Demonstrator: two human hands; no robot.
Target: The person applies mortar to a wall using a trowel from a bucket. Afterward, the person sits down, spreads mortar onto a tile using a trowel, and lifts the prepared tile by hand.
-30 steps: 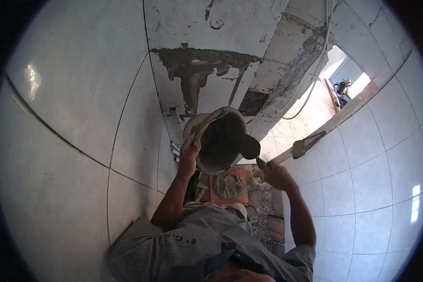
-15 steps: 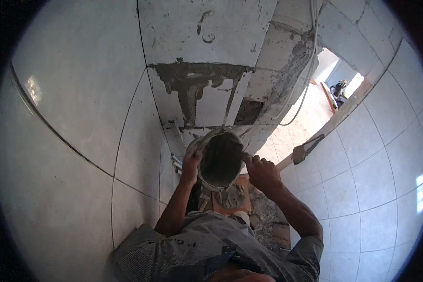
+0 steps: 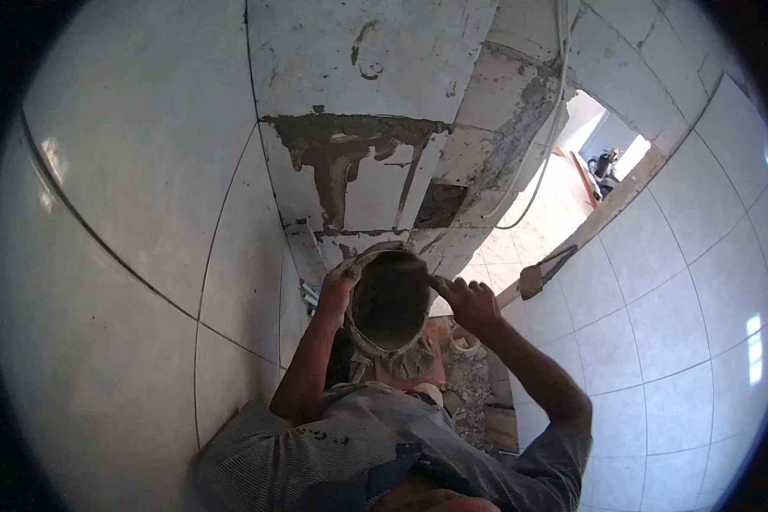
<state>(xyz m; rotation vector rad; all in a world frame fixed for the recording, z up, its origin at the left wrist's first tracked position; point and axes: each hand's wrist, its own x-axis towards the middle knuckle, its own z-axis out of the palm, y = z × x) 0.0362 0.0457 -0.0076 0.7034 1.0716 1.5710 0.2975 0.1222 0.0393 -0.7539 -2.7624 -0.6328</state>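
Note:
A mortar-caked bucket (image 3: 390, 300) is held up in front of me, its dark mouth facing the camera. My left hand (image 3: 339, 283) grips its left rim. My right hand (image 3: 471, 305) is closed on a small trowel (image 3: 437, 282) whose dark end reaches over the bucket's right rim; the blade is mostly hidden inside. Behind the bucket, a bare wall section (image 3: 358, 94) carries a patch of wet grey mortar (image 3: 341, 149).
Large white tiles (image 3: 145, 171) cover the left wall and smaller ones (image 3: 657, 282) the right wall. A wooden-handled tool (image 3: 539, 277) rests against the right wall. A cable (image 3: 547, 154) hangs down the bare wall. Rubble and a small cup (image 3: 465, 343) lie on the floor below.
The bucket has come down and turned from tilted to mouth-up. My right hand has moved left to the bucket's rim with the trowel.

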